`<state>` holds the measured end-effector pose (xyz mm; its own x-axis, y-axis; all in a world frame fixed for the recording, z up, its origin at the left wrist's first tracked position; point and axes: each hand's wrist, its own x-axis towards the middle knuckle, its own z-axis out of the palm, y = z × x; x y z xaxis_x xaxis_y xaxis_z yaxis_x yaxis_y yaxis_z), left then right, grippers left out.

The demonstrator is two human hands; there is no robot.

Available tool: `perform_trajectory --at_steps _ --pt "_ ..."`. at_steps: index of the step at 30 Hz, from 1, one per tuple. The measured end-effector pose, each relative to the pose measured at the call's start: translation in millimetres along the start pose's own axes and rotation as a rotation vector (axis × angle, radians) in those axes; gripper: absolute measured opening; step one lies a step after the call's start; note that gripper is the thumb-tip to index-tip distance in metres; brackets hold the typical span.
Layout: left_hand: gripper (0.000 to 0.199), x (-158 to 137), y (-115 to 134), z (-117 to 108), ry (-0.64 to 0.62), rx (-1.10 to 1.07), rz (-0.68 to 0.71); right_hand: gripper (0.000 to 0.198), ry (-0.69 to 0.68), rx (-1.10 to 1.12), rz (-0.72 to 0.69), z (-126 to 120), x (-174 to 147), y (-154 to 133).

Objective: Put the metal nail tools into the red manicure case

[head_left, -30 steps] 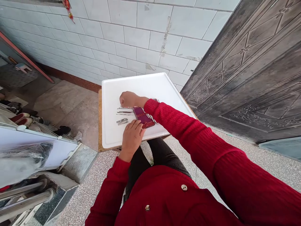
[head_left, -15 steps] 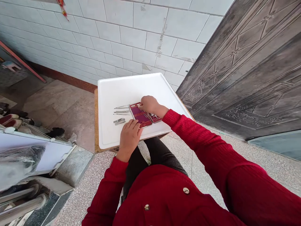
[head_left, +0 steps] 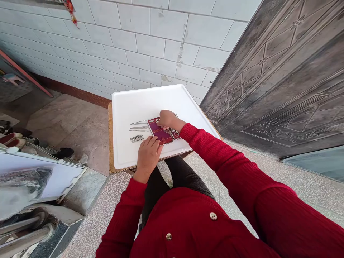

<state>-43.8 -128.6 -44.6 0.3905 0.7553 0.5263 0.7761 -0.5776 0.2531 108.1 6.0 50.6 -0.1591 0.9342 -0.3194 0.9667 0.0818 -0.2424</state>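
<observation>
An opened manicure case (head_left: pixel 162 136) with a dark red and purple lining lies on the white tray. My left hand (head_left: pixel 147 152) holds its near left edge, fingers over the rim. Above the far part of the lining, my right hand (head_left: pixel 167 119) is closed in a pinch; what its fingertips grip is hidden. The case's right half is partly covered by that hand, and small scissors (head_left: pixel 175 133) show there. Left of the case lie several thin metal tools (head_left: pixel 139 126) and, nearer me, nail clippers (head_left: pixel 136 138).
The white tray (head_left: pixel 129 102) sits on a brown-edged board. A white tiled wall (head_left: pixel 142 43) rises behind it, and a carved grey door (head_left: pixel 268 82) stands at the right. Shoes (head_left: pixel 14 140) and a plastic-covered rack are at the left.
My right hand has shifted slightly left over the case, its fingers now lower over the lining. My left hand stays at the case's edge.
</observation>
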Motion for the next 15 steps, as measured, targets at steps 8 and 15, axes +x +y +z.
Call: perform_trajectory --at_steps 8,15 --pt "0.019 1 0 -1 -0.001 0.0 0.002 0.02 -0.026 -0.006 0.02 0 -1 -3" --pt "0.02 0 0 0 0.001 -0.003 0.0 0.033 0.101 -0.227 -0.007 6 7 -7"
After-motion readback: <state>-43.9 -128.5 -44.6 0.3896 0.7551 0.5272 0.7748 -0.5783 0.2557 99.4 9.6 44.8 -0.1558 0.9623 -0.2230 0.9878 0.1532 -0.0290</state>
